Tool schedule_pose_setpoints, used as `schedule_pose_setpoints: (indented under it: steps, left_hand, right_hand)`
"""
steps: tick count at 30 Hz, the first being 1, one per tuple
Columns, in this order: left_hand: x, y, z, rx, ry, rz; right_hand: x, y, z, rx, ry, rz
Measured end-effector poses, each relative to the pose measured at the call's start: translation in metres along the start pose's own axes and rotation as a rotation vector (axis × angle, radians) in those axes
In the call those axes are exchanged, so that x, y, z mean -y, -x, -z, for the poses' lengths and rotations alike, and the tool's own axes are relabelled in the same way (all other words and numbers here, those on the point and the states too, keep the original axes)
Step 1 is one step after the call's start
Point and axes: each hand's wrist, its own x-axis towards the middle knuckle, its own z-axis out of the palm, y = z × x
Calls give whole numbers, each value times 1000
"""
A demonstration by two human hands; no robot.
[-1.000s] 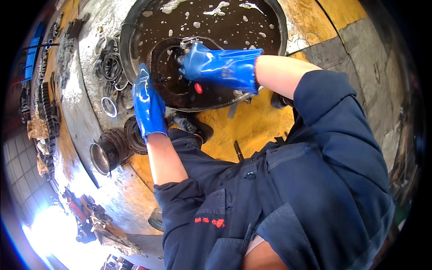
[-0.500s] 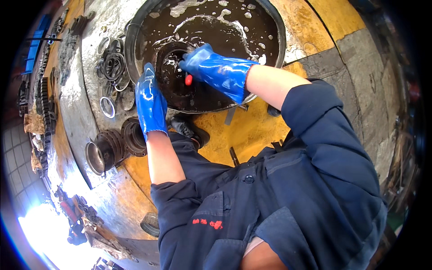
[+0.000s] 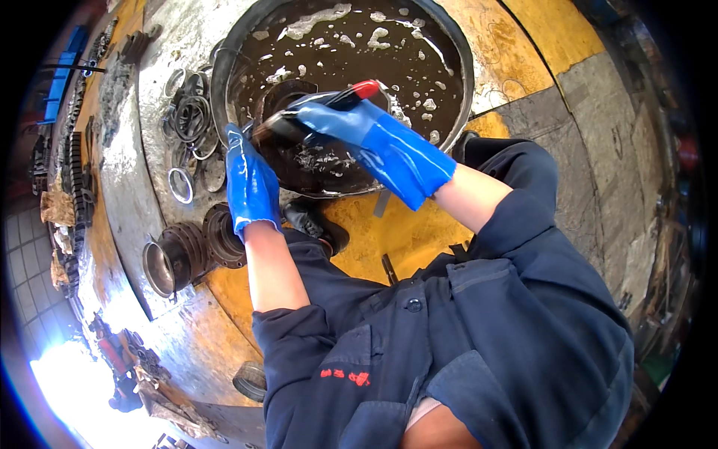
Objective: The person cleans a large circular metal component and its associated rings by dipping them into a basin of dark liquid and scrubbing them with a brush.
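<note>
A round black tub holds dark liquid with patches of pale foam. Inside it, close to me, a dark round metal part stands partly out of the liquid. My left hand, in a blue rubber glove, grips the part's left side; its fingertips are partly hidden. In a matching glove, my right hand is closed around a tool's black handle with a red end. The tool slants across the part's opening. Its working end is smeared by motion and partly covered, so its kind is unclear.
Left of the tub lie several metal rings and a loose bright ring. Flanged cylindrical housings stand beside my left forearm. Another ring-shaped part lies lower left. My shoe is close to the tub's near rim.
My right hand has risen out of the part's opening and turned, bringing the handle's red end up to the far right. My left hand remains at the part's side. The foam has shifted.
</note>
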Motion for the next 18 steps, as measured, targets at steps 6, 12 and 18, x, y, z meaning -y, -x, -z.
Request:
schedule_pose_setpoints:
  steps: [6, 12, 18]
  left_hand:
    - [68, -52, 6, 140, 109, -260]
    - [7, 4, -8, 9, 30, -90]
    - [8, -7, 3, 9, -134, -126]
  right_hand:
    - [-12, -61, 26, -85, 284, 71]
    - [9, -61, -2, -374, 99, -136]
    - [-10, -56, 11, -601, 4, -269]
